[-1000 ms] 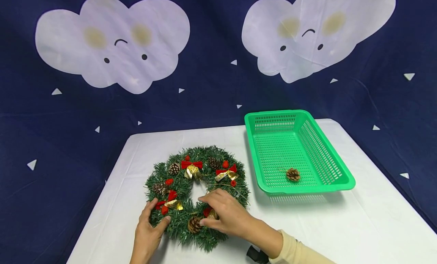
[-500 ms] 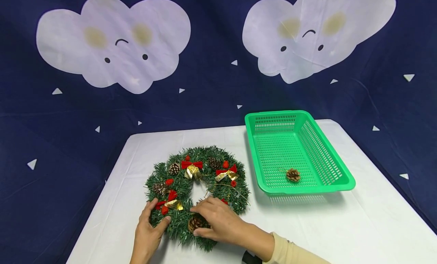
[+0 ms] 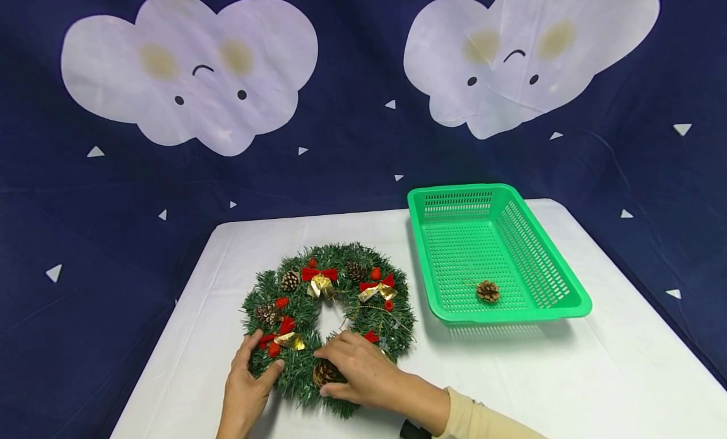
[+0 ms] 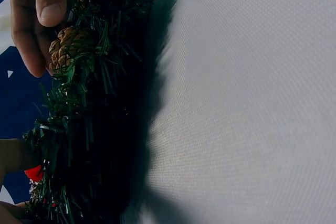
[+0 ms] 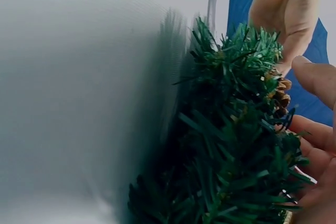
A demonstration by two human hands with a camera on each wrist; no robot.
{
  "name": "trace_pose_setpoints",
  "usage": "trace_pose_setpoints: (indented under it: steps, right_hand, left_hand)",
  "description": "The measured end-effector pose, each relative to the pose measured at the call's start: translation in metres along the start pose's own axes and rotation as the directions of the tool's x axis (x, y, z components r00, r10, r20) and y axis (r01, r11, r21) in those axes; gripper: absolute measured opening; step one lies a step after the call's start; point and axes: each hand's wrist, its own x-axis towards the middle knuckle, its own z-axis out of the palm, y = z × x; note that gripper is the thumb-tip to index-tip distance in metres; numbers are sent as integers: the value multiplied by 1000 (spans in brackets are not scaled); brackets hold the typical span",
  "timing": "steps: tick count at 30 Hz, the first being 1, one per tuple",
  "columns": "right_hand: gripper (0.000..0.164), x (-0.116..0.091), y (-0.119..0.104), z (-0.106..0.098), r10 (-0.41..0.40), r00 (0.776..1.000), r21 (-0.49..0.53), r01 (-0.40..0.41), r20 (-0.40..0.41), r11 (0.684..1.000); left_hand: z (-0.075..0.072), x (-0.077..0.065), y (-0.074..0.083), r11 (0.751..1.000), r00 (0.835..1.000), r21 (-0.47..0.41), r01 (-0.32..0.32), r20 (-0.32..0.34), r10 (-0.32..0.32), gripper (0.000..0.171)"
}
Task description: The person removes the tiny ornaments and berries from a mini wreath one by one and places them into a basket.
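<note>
A green tinsel wreath (image 3: 341, 253) with red and gold bows lies on the white table. My left hand (image 3: 245, 385) rests at its front-left rim, finger and thumb spread beside a red bow (image 3: 278, 328). At the wreath's front, my right hand (image 3: 363, 373) curves around a pine cone (image 3: 325, 372), thumb on the near side and fingers on the far side. The left wrist view has that pine cone (image 4: 68, 46) right by the right fingers. Part of a bow is hidden under the right hand. Several other pine cones and red berries dot the wreath.
A green plastic basket (image 3: 425, 262) stands at the right of the table, and a single pine cone (image 3: 488, 291) lies inside it. Behind the table hangs a dark blue curtain (image 3: 352, 111) with white clouds.
My right hand has shifted a little left and nearer over the front pine cone, its fingers now around it. The left hand, wreath and basket have stayed in place.
</note>
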Motion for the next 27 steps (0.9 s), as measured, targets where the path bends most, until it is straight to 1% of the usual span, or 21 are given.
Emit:
trace_pose_setpoints:
  steps: [14, 21, 27]
  right_hand:
    - [51, 1, 3, 6, -37, 999, -10, 37, -3, 999]
    - [49, 2, 4, 7, -80, 997, -51, 79, -8, 996]
    - [49, 1, 5, 9, -97, 995, -78, 98, 5, 992]
  left_hand:
    - [0, 0, 0, 1000, 1000, 4, 2, 4, -2, 76]
    - [-1, 0, 0, 1000, 1000, 4, -2, 8, 2, 77]
    - [0, 0, 1, 1000, 1000, 9, 5, 10, -5, 77]
